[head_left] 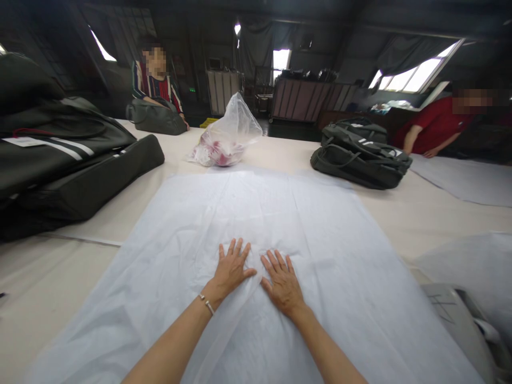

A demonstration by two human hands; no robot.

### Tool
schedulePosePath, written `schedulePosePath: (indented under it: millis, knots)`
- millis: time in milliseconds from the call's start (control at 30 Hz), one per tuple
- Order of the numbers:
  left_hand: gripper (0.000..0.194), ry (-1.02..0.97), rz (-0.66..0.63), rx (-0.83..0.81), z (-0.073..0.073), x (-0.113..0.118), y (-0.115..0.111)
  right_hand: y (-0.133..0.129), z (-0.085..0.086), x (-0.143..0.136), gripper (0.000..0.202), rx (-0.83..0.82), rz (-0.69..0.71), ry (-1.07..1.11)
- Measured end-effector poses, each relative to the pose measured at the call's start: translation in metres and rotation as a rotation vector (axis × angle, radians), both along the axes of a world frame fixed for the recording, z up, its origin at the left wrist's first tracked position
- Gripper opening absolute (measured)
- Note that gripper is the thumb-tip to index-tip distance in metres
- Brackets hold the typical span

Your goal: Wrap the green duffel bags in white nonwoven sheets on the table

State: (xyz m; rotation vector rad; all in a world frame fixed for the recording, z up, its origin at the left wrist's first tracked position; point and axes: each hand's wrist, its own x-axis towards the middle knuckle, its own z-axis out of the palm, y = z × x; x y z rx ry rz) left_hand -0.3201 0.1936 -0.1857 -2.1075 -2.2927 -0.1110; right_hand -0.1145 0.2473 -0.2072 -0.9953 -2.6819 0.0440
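A large white translucent sheet (264,208), wrinkled in places, is spread over the table in front of me. My left hand (234,269) lies flat on it with the fingers spread; a thin bracelet circles that wrist. Close to its right, my right hand (281,280) also presses flat on the sheet, fingers apart. The two thumbs are near each other but not touching. A ridge of the sheet runs from between the hands down toward the near edge. Neither hand holds anything.
Dark bags (80,165) are piled at the left, more bags (362,154) at the right. Beyond the sheet stands a clear plastic bag (228,138) with reddish contents. One person (158,85) is across the table beside a bag; another in red (436,125) leans at right. A grey bin (460,314) sits lower right.
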Motion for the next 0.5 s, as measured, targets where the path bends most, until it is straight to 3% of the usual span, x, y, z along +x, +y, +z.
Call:
schedulePosePath:
  millis: [233,367,500]
  knots:
    - [0.08,-0.032,0.071,-0.044,-0.002,0.016,0.007,0.0,0.0,0.002,0.058,-0.02,0.007,0.013]
    - [0.08,-0.047,0.085,-0.064,-0.002,0.017,0.009,0.006,0.002,0.002,0.057,-0.146,0.032,0.111]
    - [0.08,-0.063,0.104,-0.126,0.005,0.016,0.011,0.01,0.026,0.016,0.052,-0.346,-0.06,0.415]
